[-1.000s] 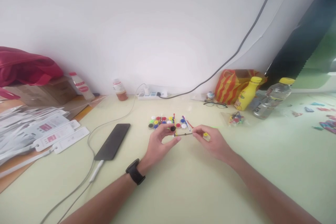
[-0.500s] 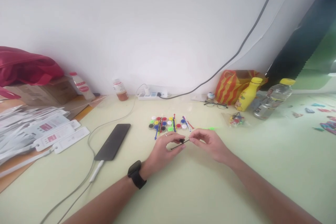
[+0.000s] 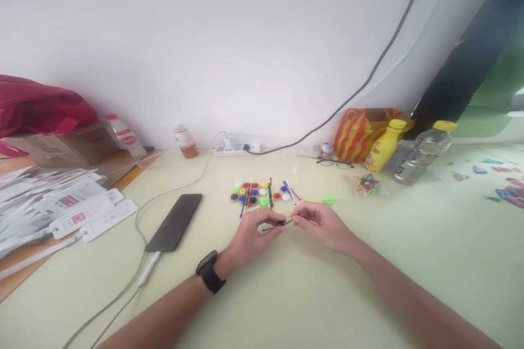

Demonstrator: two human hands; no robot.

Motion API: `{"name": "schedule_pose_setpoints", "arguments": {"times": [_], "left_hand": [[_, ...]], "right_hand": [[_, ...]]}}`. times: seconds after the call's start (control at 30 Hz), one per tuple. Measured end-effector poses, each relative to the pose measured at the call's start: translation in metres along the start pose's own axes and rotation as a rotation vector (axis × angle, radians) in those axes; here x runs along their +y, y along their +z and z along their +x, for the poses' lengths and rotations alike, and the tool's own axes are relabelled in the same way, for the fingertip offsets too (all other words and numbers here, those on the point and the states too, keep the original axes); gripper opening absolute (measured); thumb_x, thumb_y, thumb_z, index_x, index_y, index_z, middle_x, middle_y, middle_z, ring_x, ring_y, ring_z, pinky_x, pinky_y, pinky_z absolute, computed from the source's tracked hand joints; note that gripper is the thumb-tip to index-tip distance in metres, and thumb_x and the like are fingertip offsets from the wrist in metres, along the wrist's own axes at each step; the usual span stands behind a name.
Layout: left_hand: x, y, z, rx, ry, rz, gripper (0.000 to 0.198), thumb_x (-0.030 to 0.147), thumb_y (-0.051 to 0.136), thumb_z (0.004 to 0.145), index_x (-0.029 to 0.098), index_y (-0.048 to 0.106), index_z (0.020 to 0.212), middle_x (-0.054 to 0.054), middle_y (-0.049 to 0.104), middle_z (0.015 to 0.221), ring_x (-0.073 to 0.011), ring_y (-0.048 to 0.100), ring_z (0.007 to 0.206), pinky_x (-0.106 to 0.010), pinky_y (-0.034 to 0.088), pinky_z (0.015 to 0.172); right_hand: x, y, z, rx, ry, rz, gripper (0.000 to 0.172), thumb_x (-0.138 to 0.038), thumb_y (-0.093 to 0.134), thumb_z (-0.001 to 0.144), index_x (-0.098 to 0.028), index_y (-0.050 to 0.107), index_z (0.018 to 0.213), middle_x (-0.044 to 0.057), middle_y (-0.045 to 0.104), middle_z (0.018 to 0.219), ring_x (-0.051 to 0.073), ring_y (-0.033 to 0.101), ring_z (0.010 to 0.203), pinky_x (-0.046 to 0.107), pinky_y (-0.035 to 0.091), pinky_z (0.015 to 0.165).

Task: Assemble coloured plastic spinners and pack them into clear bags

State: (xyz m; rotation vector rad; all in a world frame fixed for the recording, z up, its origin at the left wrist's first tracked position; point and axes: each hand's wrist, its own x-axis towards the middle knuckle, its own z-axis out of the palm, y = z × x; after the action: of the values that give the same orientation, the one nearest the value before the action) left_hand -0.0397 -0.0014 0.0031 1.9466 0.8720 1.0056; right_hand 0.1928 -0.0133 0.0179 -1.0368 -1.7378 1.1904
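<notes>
My left hand (image 3: 254, 232), with a ring and a black watch (image 3: 210, 271) at the wrist, pinches a small black round piece (image 3: 282, 223) between thumb and fingertips. A thin black arrow-tipped stick (image 3: 268, 228) runs through that pinch, and my right hand (image 3: 321, 223) grips its other end with thumb and index finger. Just beyond the hands lie several small coloured discs (image 3: 255, 193) in rows, with thin coloured arrow sticks (image 3: 270, 194) laid across and beside them. A bright green piece (image 3: 328, 201) rests past my right hand.
A phone (image 3: 174, 222) on a charging cable lies left, near a pile of white tags (image 3: 82, 202). Along the wall stand a drink bottle (image 3: 186, 142), a power strip (image 3: 237, 149), glasses (image 3: 334, 163), a striped bag (image 3: 350, 136), a yellow bottle (image 3: 385, 147) and a clear bottle (image 3: 426, 152).
My left thumb and fingertips have come together on the black piece, which showed between them before. My right hand has moved slightly left, still holding the stick. The view has shifted a little.
</notes>
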Motion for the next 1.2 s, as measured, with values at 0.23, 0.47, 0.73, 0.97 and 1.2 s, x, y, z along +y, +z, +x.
{"name": "schedule_pose_setpoints", "arguments": {"times": [0.23, 0.47, 0.73, 0.97, 1.2], "left_hand": [[0.008, 0.001, 0.000, -0.058, -0.024, -0.128, 0.021, 0.034, 0.074, 0.091, 0.020, 0.076, 0.106, -0.011, 0.074, 0.108, -0.0223, 0.072, 0.094, -0.039, 0.061, 0.090], [0.009, 0.002, 0.003, -0.091, -0.167, -0.365, 0.027, 0.037, 0.079, 0.087, 0.018, 0.075, 0.106, -0.011, 0.075, 0.107, -0.0230, 0.072, 0.098, -0.038, 0.060, 0.092], [0.001, -0.002, 0.006, -0.019, -0.245, -0.433, 0.029, 0.037, 0.083, 0.084, 0.018, 0.077, 0.105, -0.008, 0.077, 0.099, -0.0209, 0.073, 0.091, -0.038, 0.061, 0.088], [0.003, -0.003, 0.006, 0.030, -0.275, -0.447, 0.031, 0.038, 0.086, 0.080, 0.017, 0.078, 0.102, -0.008, 0.079, 0.099, -0.0213, 0.075, 0.090, -0.036, 0.062, 0.086], [0.001, -0.004, 0.007, 0.041, -0.289, -0.482, 0.032, 0.037, 0.085, 0.082, 0.016, 0.077, 0.105, -0.007, 0.078, 0.095, -0.0200, 0.073, 0.089, -0.035, 0.060, 0.086]], "right_hand": [[0.002, -0.001, 0.001, 0.015, -0.015, 0.011, 0.026, -0.044, 0.065, 0.096, -0.019, 0.072, 0.095, 0.005, 0.071, 0.092, 0.019, 0.064, 0.085, 0.034, 0.052, 0.080], [0.007, -0.002, 0.001, 0.113, -0.014, 0.005, 0.029, -0.043, 0.064, 0.097, -0.022, 0.067, 0.117, 0.001, 0.066, 0.086, 0.019, 0.064, 0.083, 0.034, 0.053, 0.081], [0.002, 0.002, -0.005, 0.092, -0.109, -0.082, 0.037, -0.044, 0.053, 0.102, -0.026, 0.061, 0.134, 0.001, 0.062, 0.085, 0.018, 0.061, 0.080, 0.033, 0.053, 0.076], [0.004, 0.007, -0.006, 0.020, -0.050, -0.018, 0.049, -0.056, 0.041, 0.105, -0.022, 0.070, 0.087, 0.001, 0.058, 0.072, 0.015, 0.053, 0.064, 0.030, 0.049, 0.067], [-0.002, -0.003, -0.004, -0.008, -0.018, 0.086, 0.066, -0.062, 0.037, 0.104, -0.021, 0.050, 0.054, 0.000, 0.046, 0.057, 0.015, 0.042, 0.057, 0.031, 0.034, 0.057]]}}
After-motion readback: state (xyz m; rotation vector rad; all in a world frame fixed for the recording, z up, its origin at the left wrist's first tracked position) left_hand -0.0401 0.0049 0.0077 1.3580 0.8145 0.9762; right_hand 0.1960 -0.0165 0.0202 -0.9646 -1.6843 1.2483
